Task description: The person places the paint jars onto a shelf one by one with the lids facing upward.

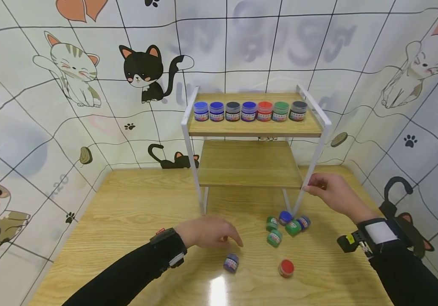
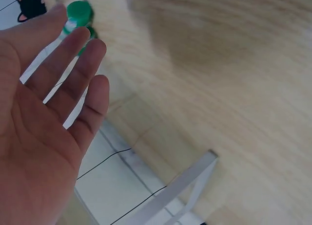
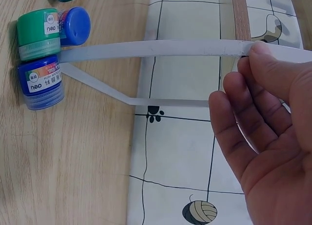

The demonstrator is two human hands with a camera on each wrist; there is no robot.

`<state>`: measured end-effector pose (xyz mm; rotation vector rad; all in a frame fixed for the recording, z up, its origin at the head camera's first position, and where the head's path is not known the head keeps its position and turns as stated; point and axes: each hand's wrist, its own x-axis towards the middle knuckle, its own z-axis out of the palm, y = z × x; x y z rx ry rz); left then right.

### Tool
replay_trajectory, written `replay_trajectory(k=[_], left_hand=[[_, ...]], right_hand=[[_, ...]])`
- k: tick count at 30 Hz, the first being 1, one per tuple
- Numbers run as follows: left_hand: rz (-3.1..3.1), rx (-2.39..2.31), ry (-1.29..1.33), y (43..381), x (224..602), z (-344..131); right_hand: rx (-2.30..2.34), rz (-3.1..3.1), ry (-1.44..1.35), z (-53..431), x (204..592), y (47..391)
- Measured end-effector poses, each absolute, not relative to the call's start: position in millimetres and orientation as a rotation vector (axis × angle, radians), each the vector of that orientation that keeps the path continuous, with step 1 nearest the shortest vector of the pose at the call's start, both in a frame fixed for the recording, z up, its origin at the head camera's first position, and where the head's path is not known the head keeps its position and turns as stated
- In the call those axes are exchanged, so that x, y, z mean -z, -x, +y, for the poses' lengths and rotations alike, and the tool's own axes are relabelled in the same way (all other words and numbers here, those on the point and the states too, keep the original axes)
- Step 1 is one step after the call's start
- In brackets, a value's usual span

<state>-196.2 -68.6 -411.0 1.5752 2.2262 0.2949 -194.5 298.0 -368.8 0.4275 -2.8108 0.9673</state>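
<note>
A two-tier rack with wooden shelves (image 1: 249, 163) and white metal legs stands at the back of the table. My right hand (image 1: 331, 193) pinches its right front leg (image 3: 190, 47) between thumb and fingers, near the lower shelf. Over the table, left of the loose jars, my left hand (image 1: 209, 232) hovers with loosely bent fingers and an empty palm. A blue-purple paint jar (image 1: 231, 263) lies tilted just below it. Beside the rack's right foot several jars cluster: a green jar (image 3: 39, 34) touching a blue jar (image 3: 41, 83), among others. A red-lidded jar (image 1: 286, 268) stands nearer the front.
Along the top shelf (image 1: 255, 128) stands a row of several paint jars, with blue, black, red and green lids. White cat-patterned sheeting (image 1: 134, 106) encloses the wooden table (image 1: 134, 199) at the back and sides.
</note>
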Motion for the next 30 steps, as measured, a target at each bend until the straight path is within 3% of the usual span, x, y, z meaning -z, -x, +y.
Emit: replay_trajectory(k=[30], left_hand=[[2.162,-0.424,-1.521,180,454,-67]], right_hand=[[-0.94,-2.814,-0.428,296,367,194]])
